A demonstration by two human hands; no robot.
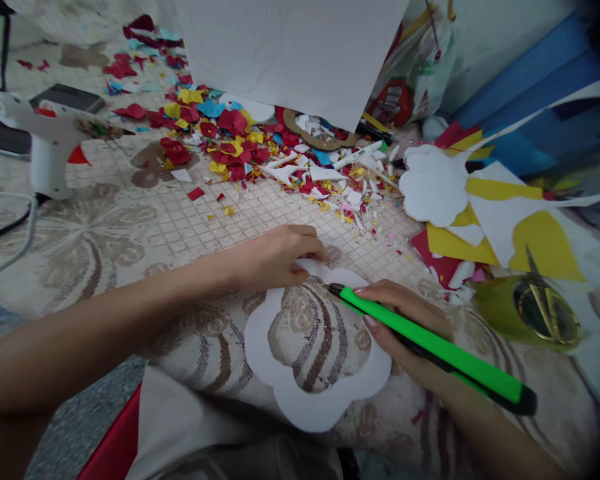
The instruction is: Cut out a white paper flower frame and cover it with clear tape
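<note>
A white flower-shaped paper ring [313,410] lies on the patterned tablecloth in front of me, its middle cut out. My left hand [283,257] rests at the ring's top edge, its fingers bent and pressed on the paper there. In my right hand [405,313] is a green utility knife [430,340], gripped along its body. The knife's black tip points up and left to the inner edge of the ring, close to my left fingers. Whether the blade touches the paper, I cannot tell.
A white glue gun [50,143] stands at the left with its cord. Red, yellow, blue and white paper scraps [230,140] spread across the back, below a large white sheet [290,53]. To the right are a white paper flower [433,187], yellow sheets [550,240] and scissors [543,300].
</note>
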